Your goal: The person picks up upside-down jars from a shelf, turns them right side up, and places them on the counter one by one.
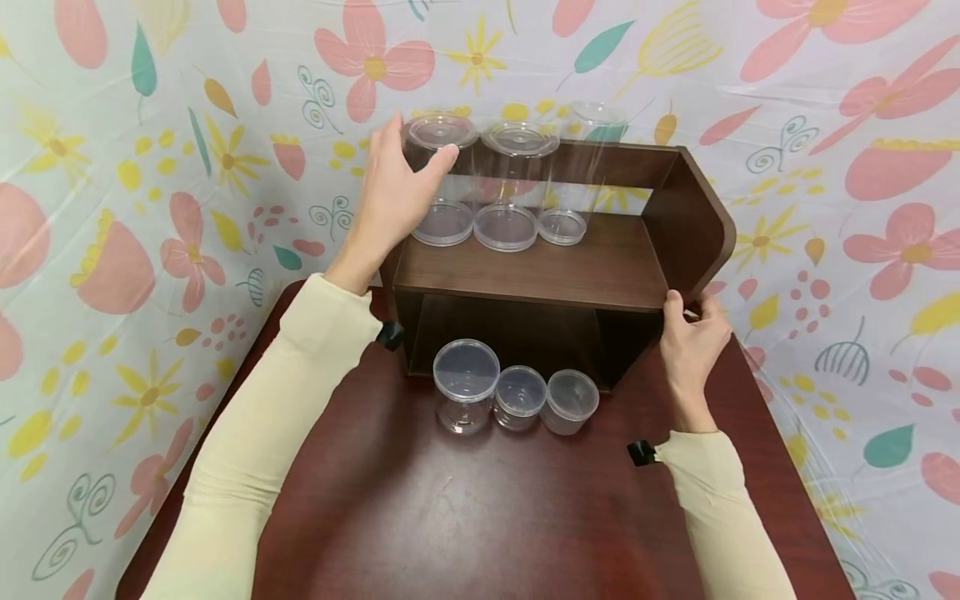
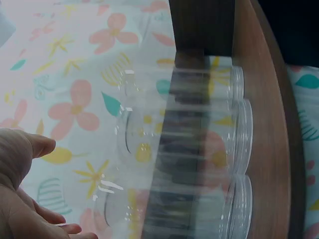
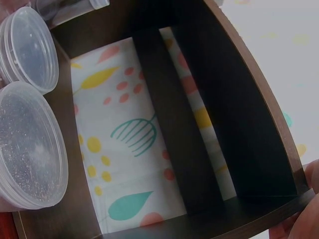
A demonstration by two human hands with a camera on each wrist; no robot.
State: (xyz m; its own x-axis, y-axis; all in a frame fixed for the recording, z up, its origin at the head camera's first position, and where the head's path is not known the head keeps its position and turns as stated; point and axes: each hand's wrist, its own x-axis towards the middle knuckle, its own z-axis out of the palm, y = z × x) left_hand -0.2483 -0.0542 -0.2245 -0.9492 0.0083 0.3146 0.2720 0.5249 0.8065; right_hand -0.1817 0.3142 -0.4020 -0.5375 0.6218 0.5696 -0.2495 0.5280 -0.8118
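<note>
A dark brown wooden two-tier shelf stands on the table. On its upper board three tall clear plastic jars form a row: a wide left jar, a wide middle jar and a narrower right jar. My left hand is raised by the left jar, thumb and fingers spread; the left wrist view shows a gap between this hand and the jars. With thumb and fingers, my right hand grips the shelf's right side at the upper board's front corner. Part of that hand is cut off in the right wrist view.
Three lidded clear tubs stand before the shelf: a larger left tub, a small middle tub and a small right tub. Beneath is a reddish-brown table. Floral cloth hangs behind and at both sides.
</note>
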